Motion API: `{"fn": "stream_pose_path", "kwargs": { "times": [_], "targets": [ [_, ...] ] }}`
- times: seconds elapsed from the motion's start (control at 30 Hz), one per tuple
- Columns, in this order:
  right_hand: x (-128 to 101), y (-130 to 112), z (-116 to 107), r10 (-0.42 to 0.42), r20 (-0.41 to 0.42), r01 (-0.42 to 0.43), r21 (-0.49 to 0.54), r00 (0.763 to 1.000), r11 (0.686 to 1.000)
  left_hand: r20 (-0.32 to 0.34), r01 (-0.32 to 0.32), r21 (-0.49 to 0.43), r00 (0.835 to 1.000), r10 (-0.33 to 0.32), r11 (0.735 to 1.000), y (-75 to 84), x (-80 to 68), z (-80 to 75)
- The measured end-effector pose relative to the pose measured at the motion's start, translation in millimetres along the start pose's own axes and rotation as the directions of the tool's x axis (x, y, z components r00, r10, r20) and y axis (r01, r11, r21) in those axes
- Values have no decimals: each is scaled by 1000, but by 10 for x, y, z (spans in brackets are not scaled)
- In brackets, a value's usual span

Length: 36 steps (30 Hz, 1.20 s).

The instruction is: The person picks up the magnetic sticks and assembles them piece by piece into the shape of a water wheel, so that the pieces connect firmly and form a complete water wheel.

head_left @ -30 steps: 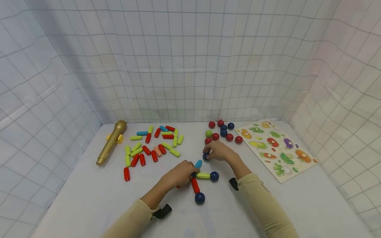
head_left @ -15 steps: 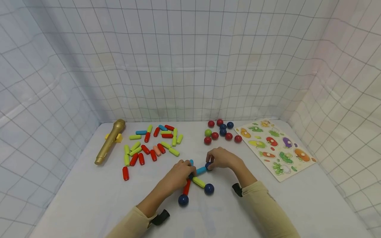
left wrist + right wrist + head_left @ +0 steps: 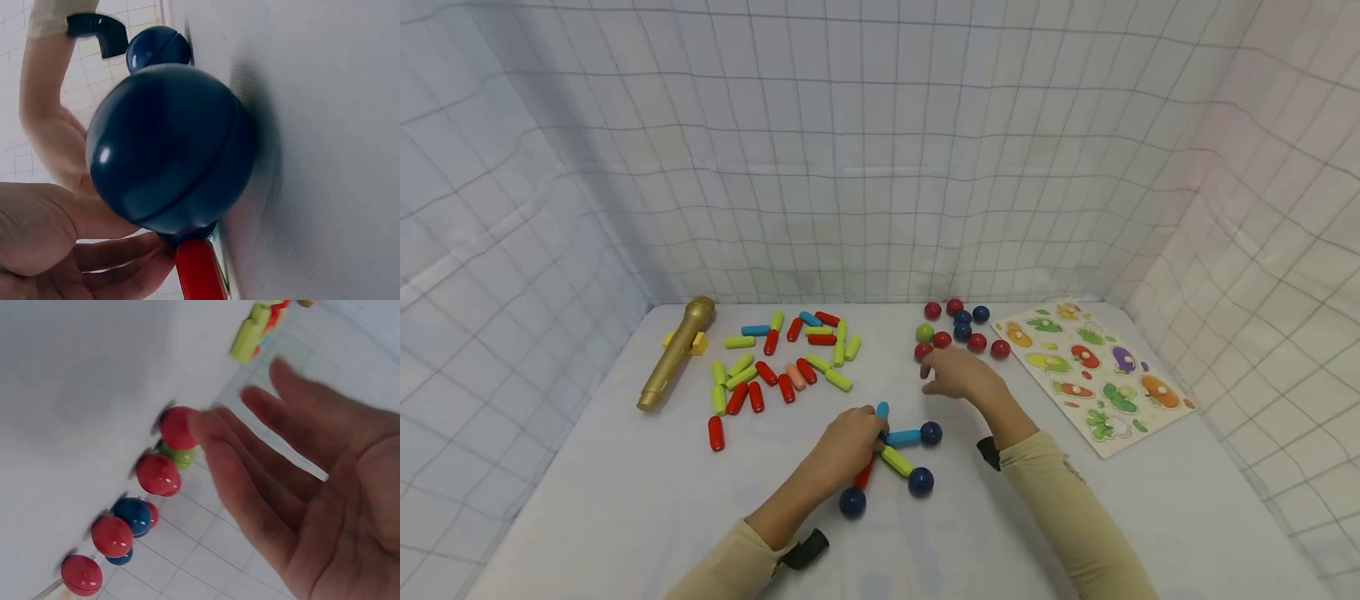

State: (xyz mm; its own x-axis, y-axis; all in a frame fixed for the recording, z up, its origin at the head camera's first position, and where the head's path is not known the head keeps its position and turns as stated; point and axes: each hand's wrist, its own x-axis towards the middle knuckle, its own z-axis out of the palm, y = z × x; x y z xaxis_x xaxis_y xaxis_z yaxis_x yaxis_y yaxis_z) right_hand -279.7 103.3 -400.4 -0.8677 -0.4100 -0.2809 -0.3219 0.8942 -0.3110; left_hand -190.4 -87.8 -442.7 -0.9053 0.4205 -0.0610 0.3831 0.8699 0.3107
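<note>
Touching left fingers (image 3: 140, 272): central blue ball (image 3: 189, 235)

Bright, even and cool in the head view, tinted faintly pink on the gridded sheet (image 3: 880, 167) past the right edge of the white surface (image 3: 1187, 533). Bowed along the grid lines towards the frame's sides. Softly shaded beside the right sleeve (image 3: 1071, 512), near the surface's near edge. Dimmer and bluer in the left wrist view, with a small white glint on the large blue ball (image 3: 169, 150) and a broad, blurred shadow beside it. Greyish and soft in the right wrist view, smeared at the fingertips (image 3: 203, 428) of the right hand (image 3: 312, 509), lightly glinting on the red balls (image 3: 112, 536).
</note>
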Motion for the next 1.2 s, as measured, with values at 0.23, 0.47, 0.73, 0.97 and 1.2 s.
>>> {"fn": "stream_pose_path", "kwargs": {
  "times": [0.23, 0.47, 0.73, 0.97, 1.2],
  "targets": [
    [372, 86, -19, -23, -212, -21, -200, 977, 980, 11, -109, 58, 994, 108, 992, 20, 29, 28],
    [444, 165, 45, 0, -178, -34, -192, 984, 981, 151, -108, 106, 984, 91, 988, 27, 13, 67],
    [394, 212, 100, -3, -157, -7, -61, 988, 998, 167, -122, 140, 981, 98, 983, 28, -7, 82],
    [271, 238, 203, -64, -109, 72, 65, 992, 995, 138, -114, 118, 986, 98, 986, 4, -20, 66],
    [128, 184, 254, -166, -30, 169, 221, 986, 960, 132, -112, 100, 986, 99, 989, -24, -18, 51]
  ]
}}
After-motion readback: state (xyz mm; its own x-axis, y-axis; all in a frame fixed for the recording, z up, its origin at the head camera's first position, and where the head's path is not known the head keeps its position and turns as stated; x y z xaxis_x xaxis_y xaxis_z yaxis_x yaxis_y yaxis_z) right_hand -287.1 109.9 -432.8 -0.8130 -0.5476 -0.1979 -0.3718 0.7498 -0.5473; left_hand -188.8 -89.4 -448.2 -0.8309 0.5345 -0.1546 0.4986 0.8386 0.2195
